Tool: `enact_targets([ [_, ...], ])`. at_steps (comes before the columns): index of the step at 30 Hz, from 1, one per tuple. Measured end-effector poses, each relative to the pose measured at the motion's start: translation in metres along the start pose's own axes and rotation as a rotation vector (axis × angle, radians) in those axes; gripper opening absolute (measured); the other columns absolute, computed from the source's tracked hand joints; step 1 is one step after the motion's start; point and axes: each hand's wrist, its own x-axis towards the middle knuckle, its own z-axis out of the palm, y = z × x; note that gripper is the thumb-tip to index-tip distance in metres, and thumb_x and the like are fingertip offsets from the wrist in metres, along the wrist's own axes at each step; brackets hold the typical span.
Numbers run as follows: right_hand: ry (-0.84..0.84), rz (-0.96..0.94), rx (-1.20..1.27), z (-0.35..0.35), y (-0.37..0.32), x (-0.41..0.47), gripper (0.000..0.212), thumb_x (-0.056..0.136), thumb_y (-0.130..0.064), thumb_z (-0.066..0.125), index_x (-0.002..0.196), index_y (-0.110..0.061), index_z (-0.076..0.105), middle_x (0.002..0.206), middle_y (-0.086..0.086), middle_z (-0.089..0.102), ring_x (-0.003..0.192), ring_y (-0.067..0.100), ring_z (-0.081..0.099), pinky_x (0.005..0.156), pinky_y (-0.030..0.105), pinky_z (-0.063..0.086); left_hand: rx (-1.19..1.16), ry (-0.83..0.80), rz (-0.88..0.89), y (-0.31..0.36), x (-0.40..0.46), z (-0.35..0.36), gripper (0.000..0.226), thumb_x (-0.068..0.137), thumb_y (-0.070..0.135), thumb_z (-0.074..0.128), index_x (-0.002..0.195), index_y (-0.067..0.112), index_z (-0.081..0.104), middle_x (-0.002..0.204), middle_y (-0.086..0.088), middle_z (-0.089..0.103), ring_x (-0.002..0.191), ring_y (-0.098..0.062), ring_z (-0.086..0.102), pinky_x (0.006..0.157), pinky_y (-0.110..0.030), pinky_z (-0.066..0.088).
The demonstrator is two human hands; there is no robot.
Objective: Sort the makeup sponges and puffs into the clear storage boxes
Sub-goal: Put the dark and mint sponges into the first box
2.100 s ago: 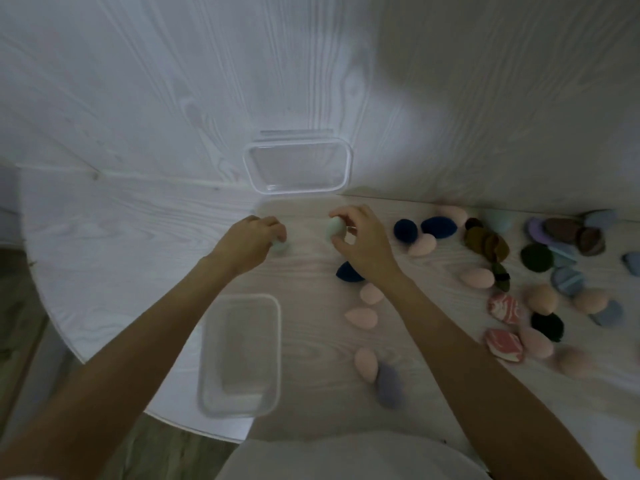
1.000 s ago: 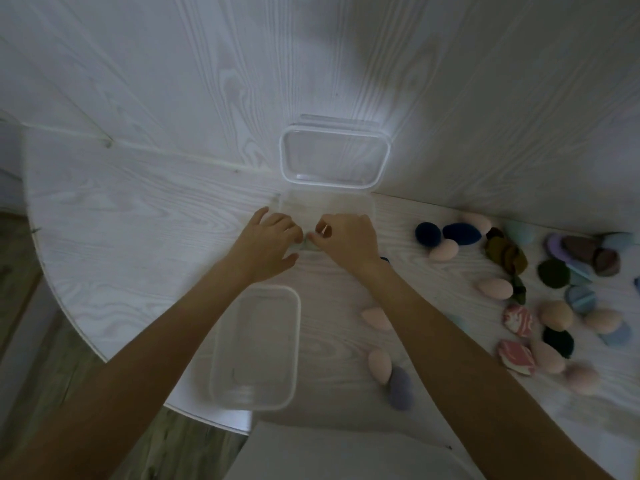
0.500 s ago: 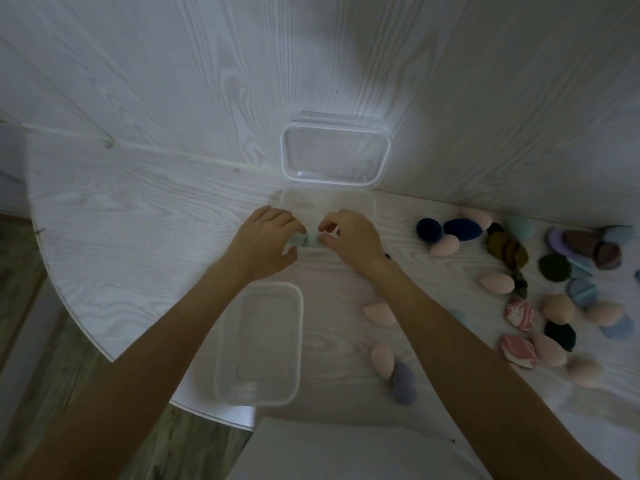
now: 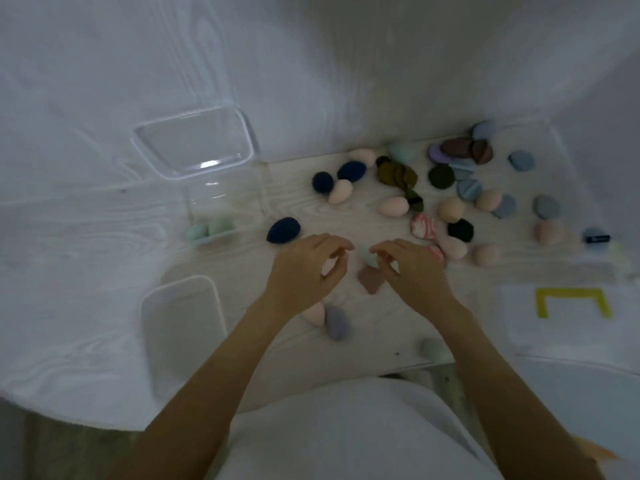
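Note:
A clear storage box (image 4: 225, 199) stands at the back by the wall, its lid (image 4: 194, 143) tipped up. Two mint sponges (image 4: 209, 230) lie in its near end. A second clear box (image 4: 181, 327) sits at the front left, with nothing in it. My left hand (image 4: 304, 271) and my right hand (image 4: 412, 268) hover mid-table with curled, parted fingers. A pale mint sponge (image 4: 366, 256) lies between them, at my right fingertips. Just below it is a pink wedge sponge (image 4: 371, 280). A navy sponge (image 4: 284, 230) rests left of my left hand.
Several sponges and puffs (image 4: 450, 188) in pink, navy, olive, blue and brown are scattered at the back right. A pink sponge (image 4: 313, 313) and a grey-purple one (image 4: 336, 322) lie under my left wrist. A mint sponge (image 4: 431, 348) sits near the table edge. White paper with a yellow mark (image 4: 571, 303) lies right.
Both hands have left the back box and moved right and nearer, with two mint sponges left inside it. The view has swung right.

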Motion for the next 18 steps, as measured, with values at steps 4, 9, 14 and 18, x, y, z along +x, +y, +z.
enact_targets([
  [4,0.067,0.221,-0.018,-0.020,0.064,-0.027,0.017,0.091,-0.017,0.054,0.104,-0.017,0.065,0.094,0.005,0.067,0.079,0.022,0.062,0.063,0.032,0.048,0.106,-0.488,-0.040,0.013,0.041,0.062,0.032,0.088,0.029,0.051,0.118,0.019,0.057,0.116,-0.001,0.060,0.099,-0.017,0.057,0.082,-0.031,0.048],
  [9,0.095,0.293,-0.033,-0.045,0.117,-0.016,0.026,0.090,-0.013,0.054,0.114,-0.010,0.061,0.109,0.014,0.060,0.097,0.031,0.055,0.078,0.034,0.041,0.325,-0.894,-0.236,0.008,0.061,0.105,0.048,0.087,0.036,0.057,0.132,0.024,0.045,0.131,-0.005,0.041,0.114,-0.023,0.041,0.095,-0.038,0.041],
  [14,0.082,0.124,0.007,-0.052,0.132,0.032,0.029,0.089,-0.013,0.053,0.117,-0.011,0.059,0.112,0.014,0.058,0.100,0.031,0.054,0.083,0.041,0.046,0.242,-0.691,-0.332,-0.001,0.048,0.115,0.034,0.088,0.032,0.056,0.120,0.026,0.049,0.117,-0.001,0.048,0.101,-0.021,0.051,0.087,-0.038,0.046],
  [18,0.025,0.015,0.005,-0.044,0.143,0.090,0.030,0.089,-0.013,0.052,0.118,-0.008,0.057,0.119,0.017,0.054,0.109,0.034,0.050,0.089,0.043,0.043,0.238,-0.435,-0.463,0.003,0.045,0.111,0.032,0.088,0.028,0.056,0.119,0.021,0.048,0.114,0.001,0.051,0.087,-0.018,0.056,0.075,-0.033,0.049],
])
